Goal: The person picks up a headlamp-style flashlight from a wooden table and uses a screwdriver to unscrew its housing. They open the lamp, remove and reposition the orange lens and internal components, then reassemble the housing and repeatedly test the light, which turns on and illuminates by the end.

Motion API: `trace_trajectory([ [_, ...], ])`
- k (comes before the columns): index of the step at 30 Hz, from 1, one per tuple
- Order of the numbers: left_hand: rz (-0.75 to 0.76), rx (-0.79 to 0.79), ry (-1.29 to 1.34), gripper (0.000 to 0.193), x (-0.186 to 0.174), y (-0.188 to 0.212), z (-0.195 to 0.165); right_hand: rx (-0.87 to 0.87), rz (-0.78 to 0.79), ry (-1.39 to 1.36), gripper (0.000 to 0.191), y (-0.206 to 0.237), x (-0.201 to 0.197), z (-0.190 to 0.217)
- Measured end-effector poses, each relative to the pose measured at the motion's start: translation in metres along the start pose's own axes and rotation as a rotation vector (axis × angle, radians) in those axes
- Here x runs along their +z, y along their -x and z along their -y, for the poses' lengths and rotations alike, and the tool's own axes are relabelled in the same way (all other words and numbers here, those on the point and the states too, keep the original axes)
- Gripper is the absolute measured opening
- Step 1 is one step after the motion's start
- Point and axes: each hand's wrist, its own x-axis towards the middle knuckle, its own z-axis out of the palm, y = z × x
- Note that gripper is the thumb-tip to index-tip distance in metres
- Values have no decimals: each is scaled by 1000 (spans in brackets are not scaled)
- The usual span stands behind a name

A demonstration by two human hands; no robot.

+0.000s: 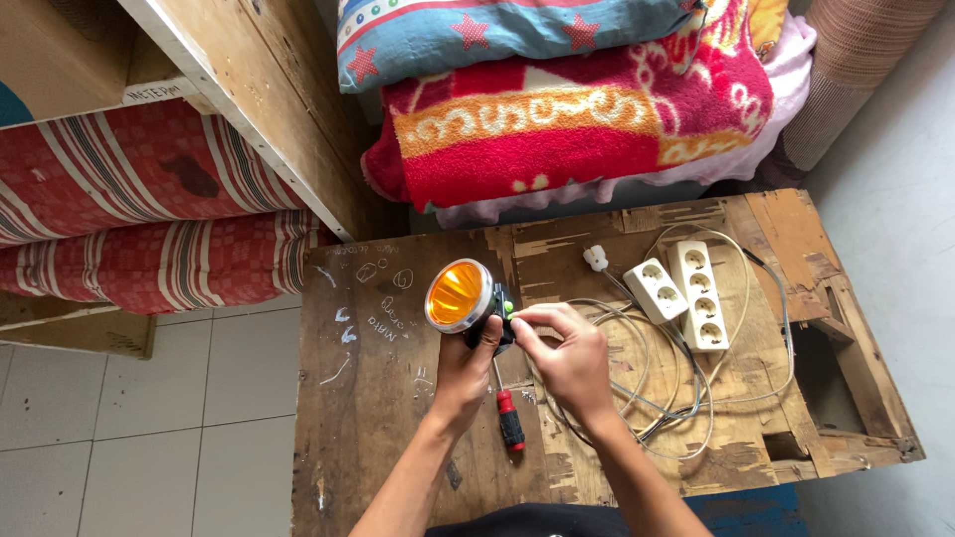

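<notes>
Headlamp with an orange lens sits above the worn wooden table, gripped around its body by the left hand, while the right hand pinches something small at its rear (too tiny to identify). It could slip and drop among the white cables or onto the red-handled screwdriver below.

orange-lensed lamp, red-and-black screwdriver, white power strips, red striped mattresses, star-patterned blue pillow.

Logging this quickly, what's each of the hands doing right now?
Left hand: closed around the lamp.
Right hand: fingertips pinched at the lamp's back; anything held cannot be told.
</notes>
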Motion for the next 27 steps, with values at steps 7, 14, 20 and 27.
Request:
trace_trajectory([
  [7, 72, -48, 34, 37, 3, 1, -5, 398, 154, -607, 20, -6, -5, -19],
  [14, 113, -44, -5, 38, 3, 2, -10, 348, 225, -483, 20, -9, -16, -16],
  [20, 159, -64, -93, 37, -6, -1, -12, 295, 281, -153, 22, -12, -30, -1],
  [27, 191, -92, -80, 36, -13, -7, -11, 540, 269, -629, 23, -15, -22, -13],
])
